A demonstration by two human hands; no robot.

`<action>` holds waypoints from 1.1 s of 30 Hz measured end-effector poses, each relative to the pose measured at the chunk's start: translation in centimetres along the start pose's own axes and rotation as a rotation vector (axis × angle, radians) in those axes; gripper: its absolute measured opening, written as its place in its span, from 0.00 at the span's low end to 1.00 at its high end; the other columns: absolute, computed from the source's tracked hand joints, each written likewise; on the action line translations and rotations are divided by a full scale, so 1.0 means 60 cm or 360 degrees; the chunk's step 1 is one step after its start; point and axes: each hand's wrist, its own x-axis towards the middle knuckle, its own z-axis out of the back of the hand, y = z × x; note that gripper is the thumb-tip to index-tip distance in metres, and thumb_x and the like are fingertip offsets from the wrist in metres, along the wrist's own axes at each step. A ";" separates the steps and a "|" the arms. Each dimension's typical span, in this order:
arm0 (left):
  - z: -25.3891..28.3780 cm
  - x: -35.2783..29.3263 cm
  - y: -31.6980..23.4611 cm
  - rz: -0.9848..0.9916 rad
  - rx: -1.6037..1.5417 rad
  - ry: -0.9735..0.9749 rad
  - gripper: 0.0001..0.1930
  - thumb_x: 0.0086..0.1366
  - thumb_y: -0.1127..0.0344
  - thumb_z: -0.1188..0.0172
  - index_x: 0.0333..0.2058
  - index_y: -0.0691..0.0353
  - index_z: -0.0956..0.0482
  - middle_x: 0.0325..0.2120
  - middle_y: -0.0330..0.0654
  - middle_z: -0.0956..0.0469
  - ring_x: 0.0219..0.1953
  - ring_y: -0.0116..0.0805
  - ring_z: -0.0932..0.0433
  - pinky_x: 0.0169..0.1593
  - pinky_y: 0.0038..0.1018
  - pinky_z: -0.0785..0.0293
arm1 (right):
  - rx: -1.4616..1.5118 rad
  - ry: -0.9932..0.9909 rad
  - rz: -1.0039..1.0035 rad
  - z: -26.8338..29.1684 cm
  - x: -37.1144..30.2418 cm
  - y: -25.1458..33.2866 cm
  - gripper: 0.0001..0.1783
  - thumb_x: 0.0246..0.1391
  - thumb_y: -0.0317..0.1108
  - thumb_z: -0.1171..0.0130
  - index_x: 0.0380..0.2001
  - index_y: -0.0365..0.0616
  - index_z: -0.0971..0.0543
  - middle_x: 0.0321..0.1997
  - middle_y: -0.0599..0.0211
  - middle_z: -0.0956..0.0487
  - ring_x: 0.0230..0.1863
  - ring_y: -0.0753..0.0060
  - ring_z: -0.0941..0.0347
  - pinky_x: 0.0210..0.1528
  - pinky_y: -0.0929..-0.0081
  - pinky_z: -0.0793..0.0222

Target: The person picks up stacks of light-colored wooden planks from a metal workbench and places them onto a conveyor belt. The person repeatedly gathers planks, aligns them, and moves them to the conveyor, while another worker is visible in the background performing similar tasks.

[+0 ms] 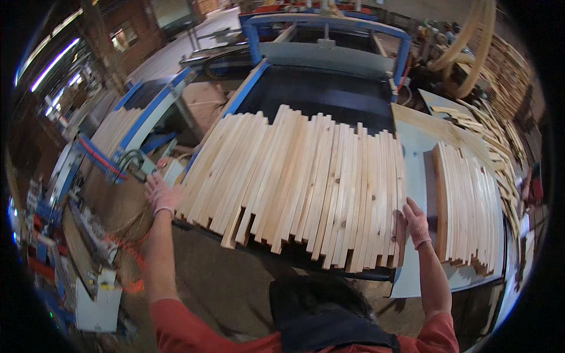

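A wide row of light wooden strips [294, 182] lies side by side on a black conveyor belt [329, 88], their ends uneven at front and back. My left hand [163, 193], in a pale glove, is at the row's left edge with its fingers stretched out. At the right edge, my gloved right hand [416, 222] rests against the outermost strips, fingers extended and pointing away from me. Both palms face the row from its two sides. The inner side of each hand is partly hidden.
A second stack of strips [468, 206] lies on the pale side table [415, 253] at right. A blue machine frame [329, 22] spans the belt's far end. Another narrow conveyor with strips [118, 130] stands at left. Loose wood scraps [500, 141] pile up far right, near a hose [474, 53].
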 end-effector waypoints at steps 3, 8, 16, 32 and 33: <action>-0.053 0.107 0.109 -0.0112 -0.0003 -0.0072 0.49 0.55 0.34 0.28 0.66 0.65 0.26 0.68 0.61 0.29 0.71 0.59 0.32 0.71 0.50 0.32 | -0.0120 -0.0017 -0.0017 -0.050 0.019 0.031 0.33 0.73 0.47 0.42 0.72 0.35 0.26 0.67 0.62 0.18 0.67 0.70 0.25 0.70 0.70 0.32; 0.013 0.063 -0.011 -0.0187 0.0109 0.0178 0.49 0.61 0.41 0.32 0.74 0.65 0.36 0.74 0.60 0.36 0.76 0.60 0.39 0.76 0.51 0.39 | -0.0184 -0.0167 -0.0117 -0.020 0.010 0.048 0.37 0.71 0.56 0.41 0.72 0.40 0.26 0.70 0.54 0.19 0.72 0.58 0.26 0.75 0.65 0.37; -0.041 -0.025 0.009 -0.0699 -0.1428 0.0007 0.34 0.74 0.58 0.37 0.71 0.72 0.32 0.65 0.54 0.25 0.65 0.49 0.25 0.70 0.41 0.31 | 0.0393 -0.0062 -0.0005 -0.067 0.106 0.007 0.41 0.73 0.61 0.44 0.74 0.38 0.28 0.76 0.53 0.25 0.77 0.58 0.33 0.77 0.67 0.42; -0.386 -0.850 -0.073 -0.0345 -0.0308 0.2246 0.26 0.77 0.52 0.41 0.62 0.68 0.18 0.62 0.49 0.18 0.66 0.45 0.21 0.69 0.40 0.26 | 0.0243 -0.0136 -0.0100 -0.010 -0.171 -0.021 0.31 0.75 0.49 0.39 0.73 0.43 0.25 0.61 0.66 0.14 0.59 0.73 0.21 0.66 0.74 0.27; -0.393 -0.860 -0.043 -0.0387 -0.0205 0.2250 0.26 0.77 0.52 0.40 0.61 0.68 0.17 0.62 0.49 0.17 0.65 0.44 0.21 0.69 0.40 0.26 | 0.0209 -0.0127 -0.0092 -0.001 -0.188 -0.013 0.31 0.75 0.47 0.40 0.72 0.41 0.25 0.63 0.65 0.15 0.61 0.73 0.22 0.68 0.73 0.28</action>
